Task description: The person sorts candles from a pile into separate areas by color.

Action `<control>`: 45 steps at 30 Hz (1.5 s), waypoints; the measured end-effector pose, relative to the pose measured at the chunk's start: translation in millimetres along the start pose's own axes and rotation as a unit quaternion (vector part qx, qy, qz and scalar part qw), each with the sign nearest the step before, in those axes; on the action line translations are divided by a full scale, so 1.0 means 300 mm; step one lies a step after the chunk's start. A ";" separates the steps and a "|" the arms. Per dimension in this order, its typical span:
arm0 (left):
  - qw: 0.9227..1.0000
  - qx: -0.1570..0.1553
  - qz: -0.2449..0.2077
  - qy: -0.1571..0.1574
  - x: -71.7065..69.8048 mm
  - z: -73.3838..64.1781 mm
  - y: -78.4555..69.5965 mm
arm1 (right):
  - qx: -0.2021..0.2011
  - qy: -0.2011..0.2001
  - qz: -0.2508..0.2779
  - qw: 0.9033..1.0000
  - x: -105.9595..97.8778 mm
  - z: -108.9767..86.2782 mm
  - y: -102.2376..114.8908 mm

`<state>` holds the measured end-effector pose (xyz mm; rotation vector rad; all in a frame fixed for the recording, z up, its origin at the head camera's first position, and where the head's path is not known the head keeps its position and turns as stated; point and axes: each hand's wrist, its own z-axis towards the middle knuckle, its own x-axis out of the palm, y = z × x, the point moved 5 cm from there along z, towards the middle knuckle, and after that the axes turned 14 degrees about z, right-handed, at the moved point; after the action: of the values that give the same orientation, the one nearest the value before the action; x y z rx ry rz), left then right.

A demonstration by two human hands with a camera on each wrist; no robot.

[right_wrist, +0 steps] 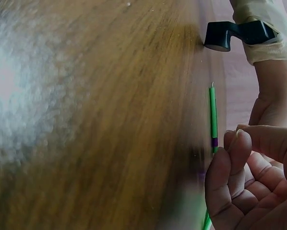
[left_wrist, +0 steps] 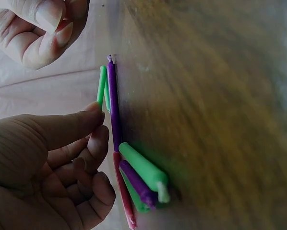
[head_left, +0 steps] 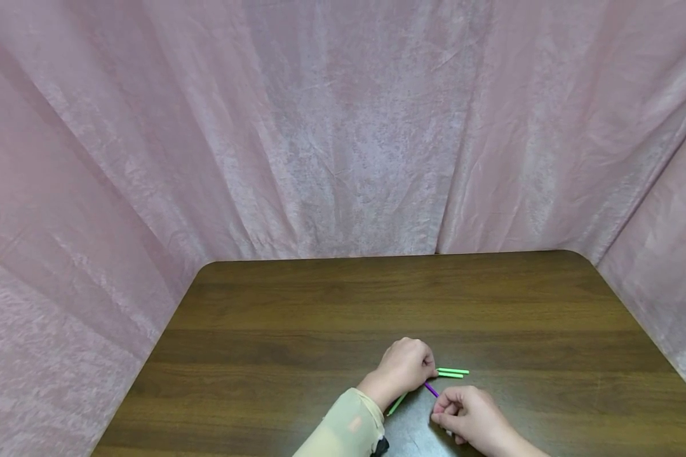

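Thin candles lie on the wooden table around my left hand (head_left: 404,365). In the left wrist view, the thumb and fingers of that hand pinch one end of a green candle (left_wrist: 101,86). Beside it lies a long purple candle (left_wrist: 113,100), end to end with a pink candle (left_wrist: 125,191). A short thick-looking green candle (left_wrist: 144,167) and another purple candle (left_wrist: 136,184) point towards the camera. My right hand (head_left: 471,416) hovers by the end of the purple candle, fingers loosely curled, with nothing visible between them. Its thumb and fingertips are close together.
The brown wooden table (head_left: 297,317) has rounded far corners, with pink velvet curtains (head_left: 343,127) behind and at both sides. A green candle (head_left: 396,404) shows below the left wrist. A black clip-like piece (right_wrist: 239,33) is strapped at the left sleeve.
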<state>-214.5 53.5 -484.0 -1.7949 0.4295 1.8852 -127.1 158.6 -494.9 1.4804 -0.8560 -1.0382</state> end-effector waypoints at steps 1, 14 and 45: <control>1.000 0.001 0.003 0.000 0.001 0.002 -0.001 | -0.002 0.000 0.000 1.000 0.001 0.000 0.000; 1.000 -0.001 0.025 0.005 0.001 0.016 -0.018 | -0.005 0.002 -0.016 1.000 0.004 0.004 -0.009; 0.999 -0.005 0.054 -0.002 0.005 0.031 -0.029 | 0.003 0.007 0.002 1.000 0.030 0.016 -0.009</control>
<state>-217.6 65.9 -483.7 -1.8081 0.5262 1.9657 -128.4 149.0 -499.2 1.4889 -0.8531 -1.0210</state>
